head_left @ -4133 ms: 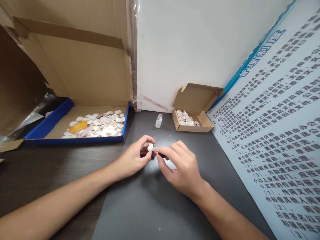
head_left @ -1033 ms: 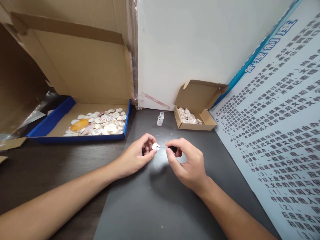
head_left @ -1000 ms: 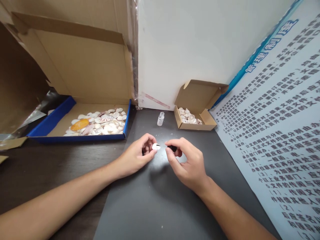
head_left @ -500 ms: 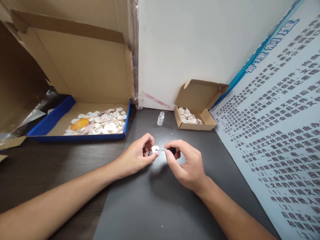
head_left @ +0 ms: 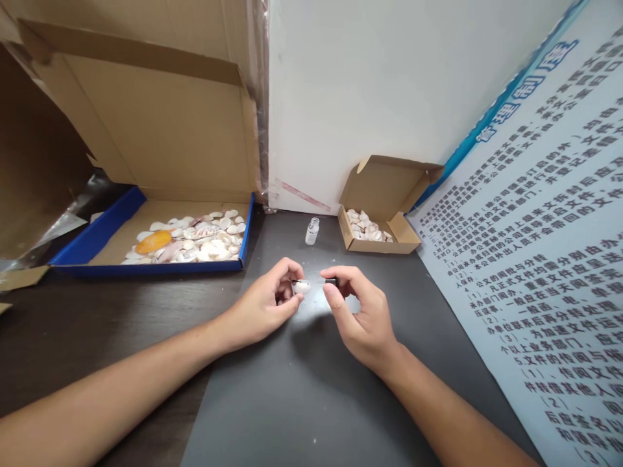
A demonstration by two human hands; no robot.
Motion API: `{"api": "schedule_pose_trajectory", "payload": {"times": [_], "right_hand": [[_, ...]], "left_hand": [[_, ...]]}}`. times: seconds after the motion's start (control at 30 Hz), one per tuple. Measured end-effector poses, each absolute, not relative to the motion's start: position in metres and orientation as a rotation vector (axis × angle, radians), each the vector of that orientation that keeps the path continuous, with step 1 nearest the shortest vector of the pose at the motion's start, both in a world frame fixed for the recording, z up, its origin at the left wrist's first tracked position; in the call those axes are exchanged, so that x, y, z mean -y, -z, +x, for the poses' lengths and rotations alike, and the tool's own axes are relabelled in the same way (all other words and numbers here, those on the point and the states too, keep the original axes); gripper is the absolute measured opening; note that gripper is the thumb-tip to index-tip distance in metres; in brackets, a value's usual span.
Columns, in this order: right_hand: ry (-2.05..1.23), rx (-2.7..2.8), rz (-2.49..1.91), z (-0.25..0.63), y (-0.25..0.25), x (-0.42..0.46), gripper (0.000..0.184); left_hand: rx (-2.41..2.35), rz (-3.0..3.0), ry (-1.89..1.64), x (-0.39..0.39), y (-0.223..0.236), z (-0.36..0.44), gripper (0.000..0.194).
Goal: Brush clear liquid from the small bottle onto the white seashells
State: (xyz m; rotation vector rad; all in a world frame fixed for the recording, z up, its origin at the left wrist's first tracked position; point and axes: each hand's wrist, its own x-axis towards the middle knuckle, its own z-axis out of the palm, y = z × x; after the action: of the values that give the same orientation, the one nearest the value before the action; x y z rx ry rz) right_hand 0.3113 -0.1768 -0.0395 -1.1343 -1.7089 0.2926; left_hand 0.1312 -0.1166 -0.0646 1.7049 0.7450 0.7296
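Fingers of the left hand (head_left: 272, 295) are closed on a white seashell (head_left: 302, 287); those of the right hand (head_left: 363, 311) pinch a black cap (head_left: 331, 282). Beyond them, a glass bottle (head_left: 312, 231) stands upright on the table (head_left: 292, 402).

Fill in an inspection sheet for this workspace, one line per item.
Surface: gray mat over dark wood-grain tabletop; small pale specks on the mat.
Things in hand: white shell; small black-handled tool, tip unclear.
Nearby: open glass bottle upright; blue-edged box and small cardboard box, both open, holding shells.
Clutter: loose cardboard piece at the left edge.
Hands: left hand has the shell in its fingers; right hand pinches the tool.
Cables: nothing seen.
Surroundings: white panel behind; printed sheet at right.
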Motion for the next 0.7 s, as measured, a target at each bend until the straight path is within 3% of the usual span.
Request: {"api": "schedule_pose_trajectory", "payload": {"times": [0.23,0.7], "right_hand": [[-0.276,1.739,-1.172,0.3105,0.0415,0.1762,0.010],[-0.163,1.757,-1.199,0.3116,0.0386,0.1746,0.009]], "left_hand": [[-0.704,1.332,-0.750,0.1128,0.0581,0.1354,0.028],[-0.689,1.346,-0.710,0.1129,0.0557,0.1327,0.028]]}}
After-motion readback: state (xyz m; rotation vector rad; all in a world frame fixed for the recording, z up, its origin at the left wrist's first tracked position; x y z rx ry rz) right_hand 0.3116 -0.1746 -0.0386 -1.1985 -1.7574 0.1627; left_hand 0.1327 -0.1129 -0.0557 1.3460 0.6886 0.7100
